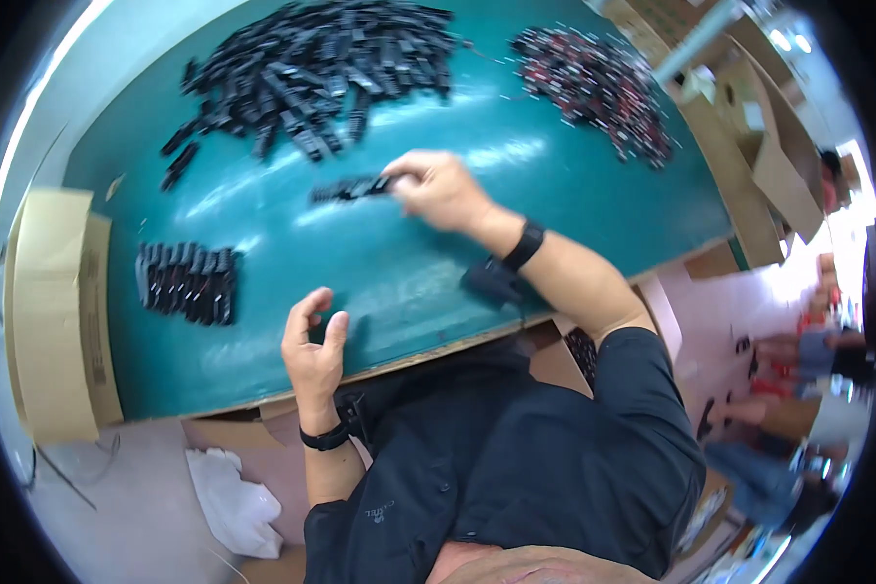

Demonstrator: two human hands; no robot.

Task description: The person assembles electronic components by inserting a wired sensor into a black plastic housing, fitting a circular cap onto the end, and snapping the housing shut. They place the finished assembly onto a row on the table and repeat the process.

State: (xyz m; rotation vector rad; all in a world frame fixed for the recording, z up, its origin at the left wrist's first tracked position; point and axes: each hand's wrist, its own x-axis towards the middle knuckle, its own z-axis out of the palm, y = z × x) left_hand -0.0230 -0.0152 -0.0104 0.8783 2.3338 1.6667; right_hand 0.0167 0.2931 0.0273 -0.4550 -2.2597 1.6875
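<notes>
My right hand point(440, 191) is over the middle of the green table point(389, 273), its fingers pinched on one end of a long black plastic part point(348, 190). The part points left and is blurred, so its exact kind is unclear. Nearer the front edge, my left hand point(313, 343) holds nothing, its thumb and fingers apart. Left of it, several similar black parts point(187, 282) lie side by side in a row, with some red showing between them. A large heap of black parts point(321, 73) lies at the far side.
Small red and black pieces with silvery ends point(594, 88) are piled at the far right. A dark block-like object point(492, 282) sits below my right wrist. Cardboard boxes stand at the left point(58, 316) and right point(764, 146). A white bag point(232, 501) lies below the table; people are at the right.
</notes>
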